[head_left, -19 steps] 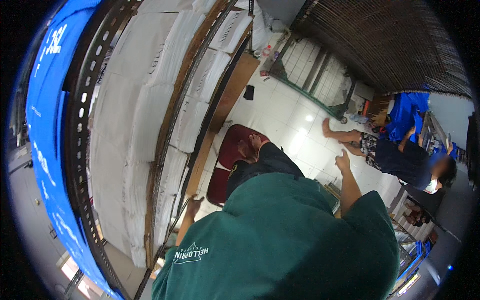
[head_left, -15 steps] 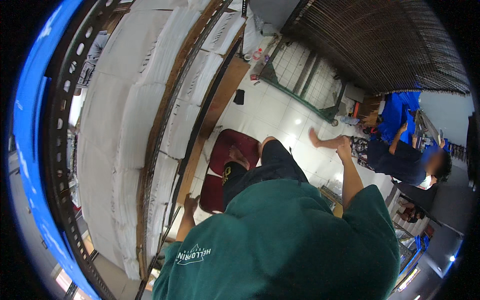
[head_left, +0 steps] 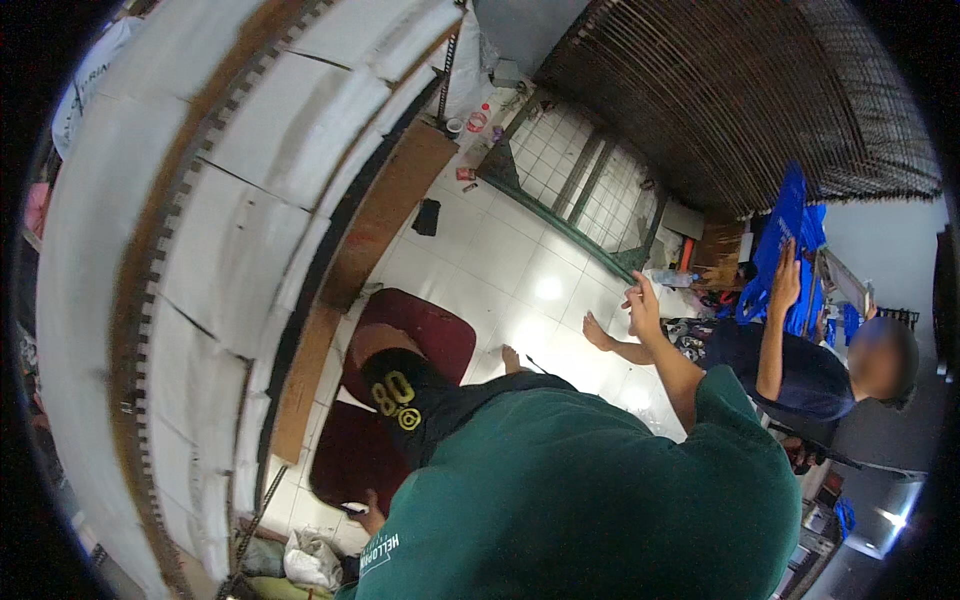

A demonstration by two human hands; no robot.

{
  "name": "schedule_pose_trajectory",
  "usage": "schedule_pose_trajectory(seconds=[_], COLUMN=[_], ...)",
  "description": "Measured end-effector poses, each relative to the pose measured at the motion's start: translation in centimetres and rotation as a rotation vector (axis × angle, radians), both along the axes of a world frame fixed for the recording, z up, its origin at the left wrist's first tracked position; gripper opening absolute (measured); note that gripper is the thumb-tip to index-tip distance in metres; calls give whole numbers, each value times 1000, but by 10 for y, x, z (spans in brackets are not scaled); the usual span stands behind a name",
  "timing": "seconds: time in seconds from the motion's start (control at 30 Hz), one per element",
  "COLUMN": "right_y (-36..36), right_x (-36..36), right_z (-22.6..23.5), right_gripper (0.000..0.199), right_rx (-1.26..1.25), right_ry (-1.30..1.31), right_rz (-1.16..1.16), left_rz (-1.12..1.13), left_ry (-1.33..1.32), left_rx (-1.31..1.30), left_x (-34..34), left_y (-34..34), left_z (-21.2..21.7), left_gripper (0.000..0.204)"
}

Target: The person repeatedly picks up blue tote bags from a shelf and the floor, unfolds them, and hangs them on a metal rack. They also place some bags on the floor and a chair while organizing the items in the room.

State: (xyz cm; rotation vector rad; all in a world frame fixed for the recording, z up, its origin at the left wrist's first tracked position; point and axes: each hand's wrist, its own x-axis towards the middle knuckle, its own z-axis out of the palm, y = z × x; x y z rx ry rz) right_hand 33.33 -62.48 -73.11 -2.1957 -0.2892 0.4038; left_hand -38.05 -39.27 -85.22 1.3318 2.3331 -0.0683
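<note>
Currently, your L hand (head_left: pixel 371 514) is low on the L side, just beside the near edge of the lower maroon pad (head_left: pixel 350 450). A small dark shape (head_left: pixel 352 510) shows at its fingertips, too small to ID; you can't tell if the fingers are pinching it or only overlap it in view. Your R hand (head_left: pixel 641 305) is raised fwd over the white tile floor (head_left: pixel 500 235), fingers apart and partly bent, w/ one pointing up.

Pad pos.: lower unit on the floor btwn your L hand and the upper maroon pad (head_left: pixel 440 330), the two edge to edge. Your L leg (head_left: pixel 405 375), in black shorts w/ yellow print, extends over the upper pad; contact can't be confirmed.

L side ref.: metal rack (head_left: pixel 150 290) w/ wrapped white stacks (head_left: pixel 250 225), wooden board (head_left: pixel 395 190) along its base. White sack (head_left: pixel 313 560) is near your L hand.

Fwd: black item (head_left: pixel 426 217) on the tiles, green frame (head_left: pixel 560 220) beyond. R side: co-worker (head_left: pixel 800 370) in a dark top, one arm raised beside blue bags (head_left: pixel 785 225).
</note>
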Motion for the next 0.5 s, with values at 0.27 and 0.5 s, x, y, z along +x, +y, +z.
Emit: schedule_pose_trajectory(seconds=[0.27,0.5], right_y=[-14,22], right_x=[-63,-109], right_z=[-37,117], right_gripper=[68,93], right_rx=[683,1206], right_ry=[188,450], right_rz=[-126,179], left_rz=[-321,-161], left_ry=[-26,-603], left_rx=[317,317], left_x=[5,33], left_y=[-12,-4], left_z=[13,46], left_gripper=[85,109])
